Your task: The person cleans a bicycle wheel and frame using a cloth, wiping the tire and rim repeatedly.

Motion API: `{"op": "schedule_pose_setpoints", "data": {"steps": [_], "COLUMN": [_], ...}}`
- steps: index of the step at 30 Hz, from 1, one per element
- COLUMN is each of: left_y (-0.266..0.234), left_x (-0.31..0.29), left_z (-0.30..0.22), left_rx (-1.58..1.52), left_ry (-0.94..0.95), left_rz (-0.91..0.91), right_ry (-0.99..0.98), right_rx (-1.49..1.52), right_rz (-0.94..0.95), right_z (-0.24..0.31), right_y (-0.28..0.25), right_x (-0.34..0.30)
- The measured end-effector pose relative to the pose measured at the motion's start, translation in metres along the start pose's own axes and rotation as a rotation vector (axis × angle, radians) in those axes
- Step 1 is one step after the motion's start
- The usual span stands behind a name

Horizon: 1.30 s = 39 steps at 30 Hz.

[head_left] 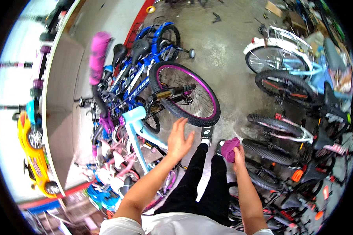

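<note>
A light blue bicycle frame (139, 131) stands tilted on my left, with purple handlebar grips (100, 58). Its front wheel (215, 92) has a purple rim and a knobby black tyre, and points away from me. Just below that tyre, my left hand (179, 140) is raised with its fingers spread and nothing in it. Whether a fingertip touches the tyre, I cannot tell. My right hand (238, 154) grips a crumpled purple cloth (229, 149) in front of my right leg.
Blue bicycles (145, 58) crowd the far left, by a white wall. Pink bicycles (117, 164) lie below the light blue frame. Along the right stand several more, including a white-fendered one (276, 53). Toy cars (35, 156) sit on the left shelf. Grey concrete floor (223, 43) runs between.
</note>
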<state>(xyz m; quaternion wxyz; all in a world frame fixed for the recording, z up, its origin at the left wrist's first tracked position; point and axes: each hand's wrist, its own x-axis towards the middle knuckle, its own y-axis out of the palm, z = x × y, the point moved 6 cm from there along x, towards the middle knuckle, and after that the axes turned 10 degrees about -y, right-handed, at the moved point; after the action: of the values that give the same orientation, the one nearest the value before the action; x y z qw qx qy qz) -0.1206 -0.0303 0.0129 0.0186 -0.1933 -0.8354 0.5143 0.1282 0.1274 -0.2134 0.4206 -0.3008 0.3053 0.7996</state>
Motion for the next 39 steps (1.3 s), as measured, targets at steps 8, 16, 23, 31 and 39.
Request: {"op": "schedule_pose_setpoints", "data": {"steps": [8,16,23,31,39], "left_y": [-0.011,0.006,0.033,0.033,0.025], "left_x": [0.026,0.105,0.143,0.133,0.044], "left_z": [0.053,0.064,0.116,0.092,0.130], "left_rx": [-1.059,-1.740,-1.750,-1.185,-0.794], "left_ry": [-0.831,-1.320,-1.520,-1.648,-1.671], "left_rz": [0.013,-0.470,-0.957,-1.014,-0.686], "right_ry": [-0.087,-0.040,-0.011,0.010,0.223], "right_rx": [-0.151,-0.333,-0.382,-0.471,-0.770], "right_rz": [0.178,0.212,0.352,0.454,0.697], "right_z": [0.117,0.216,0.287,0.355,0.355], "right_y": [0.035,0.067,0.134,0.186,0.248], "right_x": [0.016,0.035,0.076,0.155,0.242]}}
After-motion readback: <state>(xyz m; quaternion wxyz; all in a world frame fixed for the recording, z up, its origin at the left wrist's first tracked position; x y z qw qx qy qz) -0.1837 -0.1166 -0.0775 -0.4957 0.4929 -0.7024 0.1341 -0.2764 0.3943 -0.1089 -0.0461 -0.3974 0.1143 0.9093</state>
